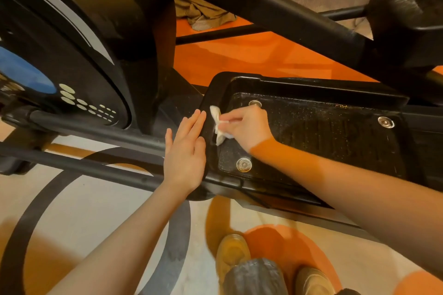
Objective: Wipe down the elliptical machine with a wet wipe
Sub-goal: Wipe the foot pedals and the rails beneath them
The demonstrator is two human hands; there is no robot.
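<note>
With the right hand (244, 127) pinching the crumpled wet wipe (219, 124) against the front rim of the near foot pedal (323, 132) and the left hand (185, 151) flat-fingered bracing that rim, the speckled pedal tread looks largely unwiped.

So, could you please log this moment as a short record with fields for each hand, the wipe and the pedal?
left hand: fingers straight, flat against the front edge of the near pedal
right hand: pinches the white wipe
wipe: crumpled, on the pedal's front inner rim
pedal: black, speckled tread, three round metal bolts visible
</note>
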